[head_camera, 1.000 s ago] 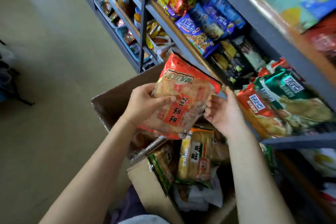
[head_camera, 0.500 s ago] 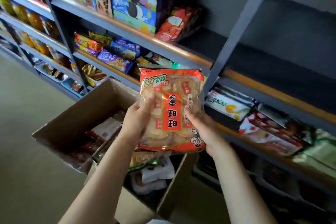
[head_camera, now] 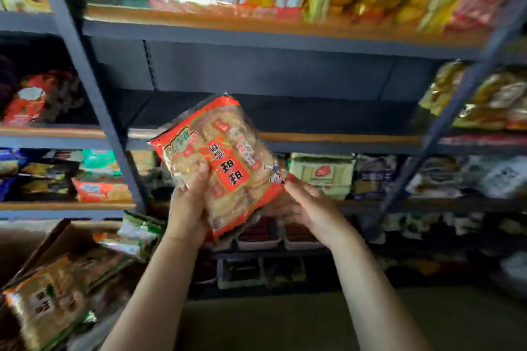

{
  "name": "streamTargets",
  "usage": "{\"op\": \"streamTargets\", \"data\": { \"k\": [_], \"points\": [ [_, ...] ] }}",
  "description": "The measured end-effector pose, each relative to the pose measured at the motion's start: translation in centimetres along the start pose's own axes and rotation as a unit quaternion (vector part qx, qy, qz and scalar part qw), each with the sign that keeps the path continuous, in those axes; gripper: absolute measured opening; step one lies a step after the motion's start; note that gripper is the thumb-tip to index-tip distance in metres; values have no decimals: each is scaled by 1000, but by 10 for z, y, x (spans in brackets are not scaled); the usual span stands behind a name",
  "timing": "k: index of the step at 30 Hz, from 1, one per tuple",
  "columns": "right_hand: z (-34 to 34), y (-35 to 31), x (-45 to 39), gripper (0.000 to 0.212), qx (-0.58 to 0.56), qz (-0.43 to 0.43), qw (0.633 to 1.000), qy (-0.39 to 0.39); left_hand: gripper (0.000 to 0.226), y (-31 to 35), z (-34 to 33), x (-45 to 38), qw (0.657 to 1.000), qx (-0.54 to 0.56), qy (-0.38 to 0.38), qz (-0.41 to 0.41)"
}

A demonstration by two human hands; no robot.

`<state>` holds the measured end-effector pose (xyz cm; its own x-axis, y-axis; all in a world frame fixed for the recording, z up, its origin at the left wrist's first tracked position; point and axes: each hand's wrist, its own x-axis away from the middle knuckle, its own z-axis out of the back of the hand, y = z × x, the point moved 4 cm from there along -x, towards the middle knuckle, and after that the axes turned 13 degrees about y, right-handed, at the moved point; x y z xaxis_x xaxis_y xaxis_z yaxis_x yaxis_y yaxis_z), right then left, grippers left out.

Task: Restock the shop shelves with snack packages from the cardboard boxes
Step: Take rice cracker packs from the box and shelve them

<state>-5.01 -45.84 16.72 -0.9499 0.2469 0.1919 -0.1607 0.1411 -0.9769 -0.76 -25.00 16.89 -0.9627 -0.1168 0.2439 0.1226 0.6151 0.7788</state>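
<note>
Where left hand (head_camera: 188, 205) grips cracker bag (head_camera: 225, 162), corner hidden.

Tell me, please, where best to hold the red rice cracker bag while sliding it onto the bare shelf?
Probably by the red rice cracker bag's lower end, from below: its top corner already points toward the bare shelf, so both hands stay clear.

A snack bag (head_camera: 225, 162) is held tilted between the left hand (head_camera: 186, 205) and right hand (head_camera: 306, 204); a bare shelf (head_camera: 328, 114) is seen behind the fingertips; a cardboard box (head_camera: 42, 248) is set lower left of them.
</note>
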Motion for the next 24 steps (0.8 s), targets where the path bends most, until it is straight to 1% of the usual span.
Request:
{"op": "streamTargets", "data": {
  "k": [2,4,5,6,7,8,9,10,11,12,13,14,15,16,17,18,19,20,21,22,23,24],
  "points": [
    [40,1,5,53,-53,-6,998,44,43,-30,-48,7,997,-10,-79,25],
    [74,0,6,58,-106,-6,988,113,40,-65,-91,19,984,-76,-150,50],
    [91,-3,5,52,-134,16,979,155,38,-81,-107,23,977,-122,-166,46],
    [110,-9,5,39,-153,51,968,194,38,-93,-119,24,971,-174,-161,27],
    [127,-16,7,25,-144,85,958,233,45,-101,-128,21,965,-222,-140,-4],
    [145,-24,9,20,-105,111,951,269,58,-103,-136,18,956,-263,-118,-48],
    [161,-33,10,22,-58,131,946,290,75,-101,-144,14,942,-302,-98,-112],
    [175,-44,11,27,-12,148,944,294,91,-95,-153,9,913,-344,-86,-201],
    [187,-54,9,31,37,160,945,282,102,-90,-165,7,866,-378,-97,-312],
    [196,-65,5,34,102,162,947,257,106,-89,-179,5,804,-408,-127,-414],
    [204,-74,0,34,182,147,945,227,108,-94,-194,2,741,-446,-172,-473],
    [210,-81,-7,33,255,125,939,194,109,-102,-208,-4,701,-485,-231,-469],
    [217,-89,-14,31,305,111,931,165,107,-112,-224,-9,685,-525,-299,-406],
    [225,-95,-22,30,335,106,924,153,101,-122,-238,-13,683,-559,-357,-304],
    [233,-104,-28,30,351,107,918,151,87,-133,-250,-15,684,-573,-400,-211],
    [242,-111,-33,31,361,113,912,159,68,-144,-261,-18,695,-562,-424,-145],
    [253,-118,-39,32,364,125,907,173,50,-153,-275,-20,717,-536,-428,-125],
    [264,-125,-43,34,360,141,901,199,38,-163,-289,-21,743,-504,-424,-122],
    [280,-129,-48,39,358,156,888,243,32,-173,-303,-21,767,-471,-417,-124],
    [297,-133,-51,48,355,178,868,299,28,-183,-315,-21,789,-446,-407,-116],
    [316,-134,-54,58,355,206,837,362,27,-192,-327,-16,808,-422,-400,-102],
    [334,-135,-52,65,344,237,805,420,31,-202,-340,-12,822,-402,-394,-90]
  ]
}}
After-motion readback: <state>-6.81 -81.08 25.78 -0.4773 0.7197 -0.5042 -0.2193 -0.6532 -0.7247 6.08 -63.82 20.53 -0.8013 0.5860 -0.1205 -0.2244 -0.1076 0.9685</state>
